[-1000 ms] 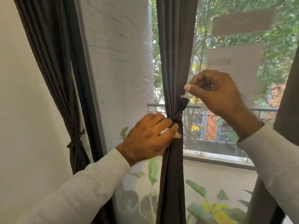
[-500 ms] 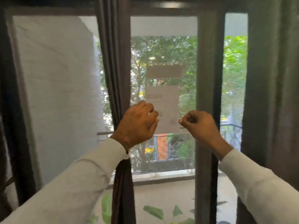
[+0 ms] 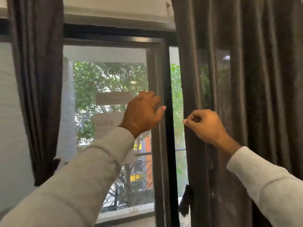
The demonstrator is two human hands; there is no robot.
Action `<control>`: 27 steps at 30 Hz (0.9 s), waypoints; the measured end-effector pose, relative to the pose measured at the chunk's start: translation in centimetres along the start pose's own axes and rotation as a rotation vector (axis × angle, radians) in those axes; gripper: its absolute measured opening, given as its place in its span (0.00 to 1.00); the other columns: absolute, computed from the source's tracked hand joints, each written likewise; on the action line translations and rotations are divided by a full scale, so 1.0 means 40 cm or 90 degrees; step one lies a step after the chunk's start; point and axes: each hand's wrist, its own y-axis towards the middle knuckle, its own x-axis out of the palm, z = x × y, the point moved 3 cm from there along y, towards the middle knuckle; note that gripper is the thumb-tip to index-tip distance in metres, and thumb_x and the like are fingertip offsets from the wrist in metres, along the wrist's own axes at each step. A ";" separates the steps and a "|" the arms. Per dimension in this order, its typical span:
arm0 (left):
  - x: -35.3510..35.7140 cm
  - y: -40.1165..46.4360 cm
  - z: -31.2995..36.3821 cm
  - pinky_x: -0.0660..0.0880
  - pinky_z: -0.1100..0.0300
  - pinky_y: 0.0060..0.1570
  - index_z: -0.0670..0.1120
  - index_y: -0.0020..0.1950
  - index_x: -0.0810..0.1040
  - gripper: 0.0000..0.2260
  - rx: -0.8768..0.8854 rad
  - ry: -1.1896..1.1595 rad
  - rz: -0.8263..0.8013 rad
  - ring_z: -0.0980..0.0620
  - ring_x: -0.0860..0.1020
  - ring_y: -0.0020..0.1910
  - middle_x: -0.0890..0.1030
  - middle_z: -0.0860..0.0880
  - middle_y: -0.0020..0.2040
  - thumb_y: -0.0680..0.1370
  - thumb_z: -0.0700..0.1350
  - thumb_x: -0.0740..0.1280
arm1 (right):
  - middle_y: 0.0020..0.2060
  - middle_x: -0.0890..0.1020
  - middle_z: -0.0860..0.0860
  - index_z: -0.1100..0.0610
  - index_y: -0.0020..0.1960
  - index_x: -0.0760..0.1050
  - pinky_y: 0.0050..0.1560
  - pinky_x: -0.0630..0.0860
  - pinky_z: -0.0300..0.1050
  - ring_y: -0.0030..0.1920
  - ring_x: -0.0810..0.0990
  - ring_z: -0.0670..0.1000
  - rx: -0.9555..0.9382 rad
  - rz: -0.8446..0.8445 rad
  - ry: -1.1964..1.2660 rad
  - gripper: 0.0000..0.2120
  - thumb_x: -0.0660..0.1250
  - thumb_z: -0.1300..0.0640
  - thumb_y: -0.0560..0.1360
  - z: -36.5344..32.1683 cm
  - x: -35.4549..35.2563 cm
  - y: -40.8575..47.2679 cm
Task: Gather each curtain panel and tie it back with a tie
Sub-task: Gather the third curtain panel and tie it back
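Your right hand (image 3: 207, 125) at 3 o'clock: grip curled at edge of loose curtain panel (image 3: 246, 112); pinching fabric or not, cannot tell. Left hand (image 3: 144, 112) relaxed, holding nothing, near window frame (image 3: 168, 128). Tie (image 3: 185, 205) hangs at 5 o'clock. Risk: shallow pinch slips, folds spill, bundle too loose for tie.

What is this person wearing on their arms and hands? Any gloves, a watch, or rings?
Both arms are covered by long, light grey-white knit sleeves, the left sleeve and the right sleeve, each ending in a finely ribbed cuff at the wrist. The left hand and right hand are bare: no gloves, and no watch shows. No ring can be made out in this view.
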 end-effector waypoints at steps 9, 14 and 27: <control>0.272 0.274 0.066 0.79 0.52 0.59 0.45 0.67 0.77 0.17 -0.420 -0.402 -0.073 0.48 0.81 0.55 0.83 0.50 0.53 0.84 0.54 0.69 | 0.31 0.83 0.48 0.53 0.36 0.81 0.43 0.83 0.49 0.35 0.83 0.48 0.007 0.137 0.071 0.13 0.77 0.50 0.76 0.148 -0.189 0.188; 0.389 0.347 0.045 0.80 0.51 0.52 0.45 0.66 0.81 0.16 -0.614 -0.804 -0.068 0.47 0.82 0.56 0.84 0.47 0.57 0.86 0.55 0.65 | 0.30 0.83 0.49 0.53 0.36 0.80 0.39 0.80 0.47 0.34 0.82 0.49 0.017 0.139 0.077 0.13 0.77 0.49 0.77 0.168 -0.175 0.249; -0.010 0.118 -0.584 0.85 0.49 0.54 0.40 0.69 0.82 0.17 -0.705 -0.918 0.549 0.41 0.85 0.63 0.87 0.41 0.62 0.86 0.47 0.62 | 0.30 0.82 0.46 0.52 0.36 0.80 0.39 0.79 0.47 0.34 0.82 0.48 -0.085 0.208 0.101 0.14 0.76 0.46 0.74 -0.025 -0.026 0.458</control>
